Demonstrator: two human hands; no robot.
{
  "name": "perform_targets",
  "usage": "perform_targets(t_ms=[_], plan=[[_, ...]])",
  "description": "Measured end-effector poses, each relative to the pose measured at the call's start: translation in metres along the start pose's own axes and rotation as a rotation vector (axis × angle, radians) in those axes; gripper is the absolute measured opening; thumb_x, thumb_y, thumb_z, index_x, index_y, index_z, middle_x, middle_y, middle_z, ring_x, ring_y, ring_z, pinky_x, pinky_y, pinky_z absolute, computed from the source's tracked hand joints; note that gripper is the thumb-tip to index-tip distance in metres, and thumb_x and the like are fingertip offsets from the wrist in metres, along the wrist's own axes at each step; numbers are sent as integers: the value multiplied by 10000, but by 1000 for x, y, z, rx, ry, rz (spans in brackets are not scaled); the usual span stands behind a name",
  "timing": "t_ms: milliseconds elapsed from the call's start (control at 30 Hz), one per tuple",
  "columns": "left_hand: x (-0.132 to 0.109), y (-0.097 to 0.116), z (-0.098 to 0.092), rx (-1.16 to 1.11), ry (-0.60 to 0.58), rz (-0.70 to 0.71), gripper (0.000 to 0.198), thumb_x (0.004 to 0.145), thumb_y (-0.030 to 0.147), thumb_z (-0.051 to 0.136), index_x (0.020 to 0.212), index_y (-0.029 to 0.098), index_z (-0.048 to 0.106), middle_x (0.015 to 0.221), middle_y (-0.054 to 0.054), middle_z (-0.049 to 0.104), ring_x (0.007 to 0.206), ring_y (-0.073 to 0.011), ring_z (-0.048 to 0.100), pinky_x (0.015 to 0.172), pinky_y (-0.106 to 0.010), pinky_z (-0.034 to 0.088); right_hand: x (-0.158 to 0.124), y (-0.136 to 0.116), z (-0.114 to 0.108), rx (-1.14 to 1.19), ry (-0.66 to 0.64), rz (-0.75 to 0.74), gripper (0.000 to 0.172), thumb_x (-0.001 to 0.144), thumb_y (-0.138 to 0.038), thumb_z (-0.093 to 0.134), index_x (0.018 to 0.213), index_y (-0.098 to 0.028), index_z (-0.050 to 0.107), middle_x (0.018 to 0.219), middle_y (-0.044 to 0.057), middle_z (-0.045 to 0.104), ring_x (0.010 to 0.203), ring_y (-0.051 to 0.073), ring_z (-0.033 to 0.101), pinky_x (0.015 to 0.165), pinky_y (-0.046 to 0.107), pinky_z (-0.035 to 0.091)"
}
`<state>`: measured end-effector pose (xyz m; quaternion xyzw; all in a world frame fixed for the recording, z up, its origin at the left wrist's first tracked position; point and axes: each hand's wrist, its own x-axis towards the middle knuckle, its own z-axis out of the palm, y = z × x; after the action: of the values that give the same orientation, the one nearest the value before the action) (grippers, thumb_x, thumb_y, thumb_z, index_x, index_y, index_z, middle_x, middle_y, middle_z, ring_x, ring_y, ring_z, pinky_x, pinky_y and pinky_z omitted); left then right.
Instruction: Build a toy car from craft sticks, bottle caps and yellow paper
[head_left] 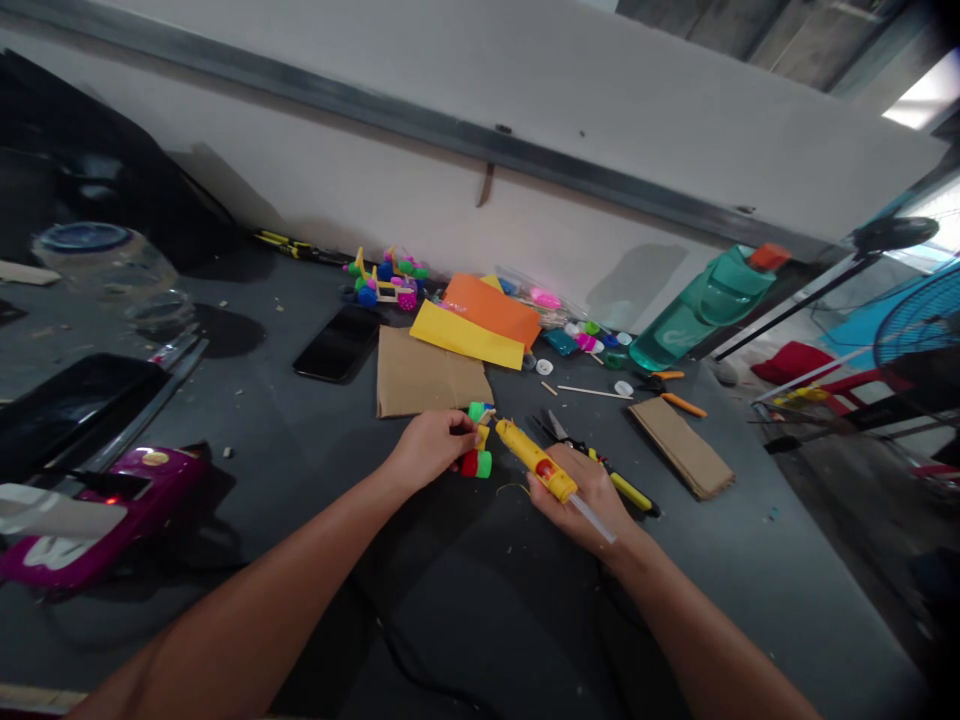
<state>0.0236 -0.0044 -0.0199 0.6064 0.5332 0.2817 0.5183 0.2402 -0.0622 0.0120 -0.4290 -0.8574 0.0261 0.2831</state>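
My left hand [429, 450] is closed on a small toy-like piece made with red, green and yellow parts and bottle-cap wheels [480, 464]. In my right hand [586, 492] is a yellow hot glue gun [531, 456], a clear glue stick [594, 518] poking from its rear. The gun's nozzle points at the piece, close to its upper end; whether they touch I cannot tell. Beside my right hand lie pliers with yellow-black handles [630, 490] and open metal blades [555, 424]. A brown cardboard sheet [424, 375] lies just beyond my left hand.
Yellow [465, 335] and orange sheets [491, 310] lie behind the cardboard, near a black phone [337, 345] and colourful toy pieces [386, 285]. A teal bottle [697, 310] and folded cardboard [682, 447] stand to the right; a purple device [142, 495] and clear jar [112, 275] left.
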Motion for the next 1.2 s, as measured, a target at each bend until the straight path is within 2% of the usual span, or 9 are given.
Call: perform_targets(t_ms=[333, 500, 600, 700, 800, 900, 1033, 1133, 1200], plan=[[-1, 2, -1, -20, -9, -21, 197, 719, 341, 588, 788, 162, 635, 643, -18, 625, 515, -117, 575, 456, -208, 457, 0, -1, 0, 15, 5, 49, 148, 831, -194, 488, 690, -211, 446, 655, 0, 498, 618, 138, 515, 588, 250, 411], [-1, 2, 0, -17, -6, -23, 197, 718, 337, 587, 787, 160, 637, 627, -10, 615, 503, -111, 561, 456, -207, 454, -4, 2, -1, 142, 16, 257, 148, 813, -266, 495, 682, -202, 520, 648, 11, 557, 613, 147, 552, 586, 259, 443], [0, 1, 0, -7, -1, -21, 190, 714, 336, 588, 778, 163, 635, 613, -7, 612, 488, -110, 550, 450, -210, 446, -4, 3, 0, 383, -21, 461, 216, 810, -353, 484, 707, -193, 587, 616, 17, 572, 568, 150, 541, 535, 268, 440], [0, 0, 0, -13, 6, -24, 180, 708, 330, 592, 771, 168, 638, 601, -7, 611, 497, -115, 555, 454, -212, 443, -2, 1, 1, 758, -44, 701, 274, 798, -429, 500, 717, -181, 584, 591, 13, 541, 480, 121, 457, 426, 242, 363], [0, 1, 0, -29, 10, -18, 180, 708, 334, 596, 771, 171, 642, 607, -6, 612, 500, -114, 551, 454, -212, 439, 2, -2, -1, 1157, 7, 803, 277, 803, -451, 479, 739, -186, 527, 647, 20, 518, 470, 101, 380, 392, 226, 309], [-1, 3, 1, -51, 13, -15, 184, 718, 338, 591, 764, 166, 635, 596, 1, 591, 472, -99, 516, 444, -210, 430, 6, -5, -10, 1434, 10, 795, 256, 830, -441, 409, 720, -212, 438, 637, -13, 401, 460, 91, 252, 350, 202, 232], [-2, 5, 1, -41, 2, -10, 179, 726, 330, 575, 760, 163, 630, 572, 15, 563, 452, -92, 493, 425, -200, 405, 12, -13, -35, 1538, 79, 724, 283, 888, -427, 311, 702, -230, 393, 623, -46, 274, 463, 103, 102, 314, 195, 104], [-2, 5, 0, -7, 6, 12, 195, 725, 348, 575, 766, 167, 635, 579, 16, 571, 453, -95, 507, 427, -198, 402, 11, -13, -70, 1480, 229, 611, 317, 932, -407, 256, 774, -237, 472, 636, -39, 334, 450, 97, 113, 311, 194, 84], [-3, 5, -1, 18, 8, 16, 204, 724, 350, 574, 781, 167, 644, 590, 11, 582, 457, -99, 519, 435, -201, 406, 3, -3, -102, 1342, 291, 454, 370, 959, -401, 188, 896, -262, 525, 672, -27, 420, 427, 84, 167, 324, 199, 116]])
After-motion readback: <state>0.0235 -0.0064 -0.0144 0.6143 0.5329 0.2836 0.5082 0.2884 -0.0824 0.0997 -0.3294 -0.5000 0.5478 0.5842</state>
